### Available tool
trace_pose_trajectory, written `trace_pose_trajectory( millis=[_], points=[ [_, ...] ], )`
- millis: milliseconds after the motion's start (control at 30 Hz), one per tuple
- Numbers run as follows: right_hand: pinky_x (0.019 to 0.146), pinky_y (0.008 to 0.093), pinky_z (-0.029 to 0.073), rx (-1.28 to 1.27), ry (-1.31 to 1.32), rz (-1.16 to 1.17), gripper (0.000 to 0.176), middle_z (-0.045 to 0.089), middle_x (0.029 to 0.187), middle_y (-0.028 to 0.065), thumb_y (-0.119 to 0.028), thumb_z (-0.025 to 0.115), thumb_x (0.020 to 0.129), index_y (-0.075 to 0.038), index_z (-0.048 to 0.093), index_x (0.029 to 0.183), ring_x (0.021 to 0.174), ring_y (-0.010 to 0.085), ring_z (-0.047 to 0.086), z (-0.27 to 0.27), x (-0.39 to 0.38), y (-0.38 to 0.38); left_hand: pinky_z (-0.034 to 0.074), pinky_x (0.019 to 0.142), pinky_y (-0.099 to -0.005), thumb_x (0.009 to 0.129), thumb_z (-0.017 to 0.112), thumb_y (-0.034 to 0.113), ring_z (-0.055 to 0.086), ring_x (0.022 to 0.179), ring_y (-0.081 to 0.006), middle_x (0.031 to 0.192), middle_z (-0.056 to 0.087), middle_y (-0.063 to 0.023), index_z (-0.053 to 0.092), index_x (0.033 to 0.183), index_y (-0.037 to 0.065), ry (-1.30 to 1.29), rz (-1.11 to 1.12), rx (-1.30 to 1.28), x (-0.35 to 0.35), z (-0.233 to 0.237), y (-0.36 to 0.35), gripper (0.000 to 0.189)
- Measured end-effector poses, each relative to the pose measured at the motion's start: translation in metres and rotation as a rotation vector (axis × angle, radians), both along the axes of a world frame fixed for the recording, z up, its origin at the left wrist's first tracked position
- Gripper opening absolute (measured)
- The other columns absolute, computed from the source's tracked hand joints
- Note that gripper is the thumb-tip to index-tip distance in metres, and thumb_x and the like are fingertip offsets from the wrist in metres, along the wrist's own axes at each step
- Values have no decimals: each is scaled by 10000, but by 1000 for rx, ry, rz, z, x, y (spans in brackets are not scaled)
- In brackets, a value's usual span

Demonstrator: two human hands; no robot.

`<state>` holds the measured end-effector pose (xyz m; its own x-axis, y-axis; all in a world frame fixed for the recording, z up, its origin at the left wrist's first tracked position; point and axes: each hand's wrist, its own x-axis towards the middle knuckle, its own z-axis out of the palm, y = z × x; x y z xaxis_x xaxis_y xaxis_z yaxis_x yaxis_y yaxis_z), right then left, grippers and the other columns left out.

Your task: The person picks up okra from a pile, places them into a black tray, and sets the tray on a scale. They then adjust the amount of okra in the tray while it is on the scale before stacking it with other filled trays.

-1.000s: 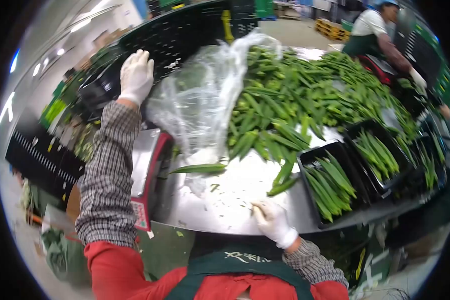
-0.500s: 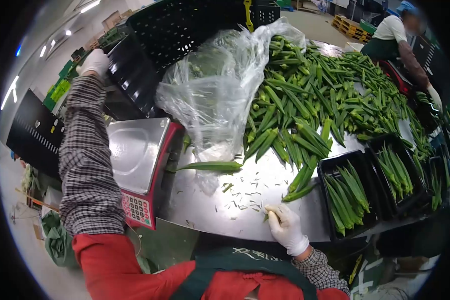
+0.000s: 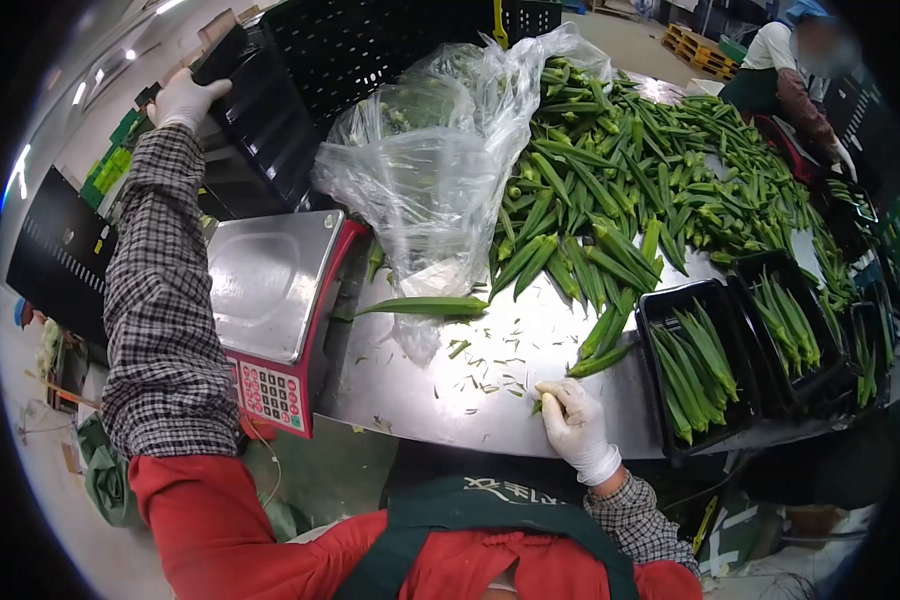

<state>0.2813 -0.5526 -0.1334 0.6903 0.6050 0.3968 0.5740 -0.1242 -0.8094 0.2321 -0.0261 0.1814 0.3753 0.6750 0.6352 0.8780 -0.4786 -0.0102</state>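
My left hand [image 3: 182, 100], in a white glove, is raised at the upper left, with its thumb along the lower edge of a black plastic tray [image 3: 222, 58] by the tray stack; its other fingers are partly hidden. My gloved right hand [image 3: 576, 432] is closed in a pinch above the table's front edge. A small green bit shows at its fingertips, too little to name. Just beyond it lie cut green scraps [image 3: 485, 372] and a large heap of okra [image 3: 610, 190]. To its right, a black tray [image 3: 660, 437] holds a row of okra.
A red-framed scale [image 3: 270, 280] stands left on the metal table [image 3: 400, 400]. Clear plastic film [image 3: 420, 190] lies beside the okra, before a black crate [image 3: 370, 60]. More filled trays [image 3: 800, 385] stand at right. A co-worker [image 3: 770, 80] bends over the far right side.
My left hand has shifted slightly down, its thumb now stretched rightward, and a black tray beside it stands higher. My right hand has barely moved. The co-worker's arm has moved up and left.
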Motion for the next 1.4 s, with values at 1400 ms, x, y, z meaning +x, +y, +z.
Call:
trace_pose_trajectory(
  millis=[1400],
  points=[
    [682, 420, 506, -482, -477, -272, 203, 587, 932, 135, -105, 599, 790, -40, 615, 982, 778, 330, 616, 25, 66, 57, 536, 765, -332, 957, 520, 243, 632, 906, -210, 1000, 635, -97, 550, 1101, 56, -1329, -755, -2628, -61, -309, -344, 237]
  ],
)
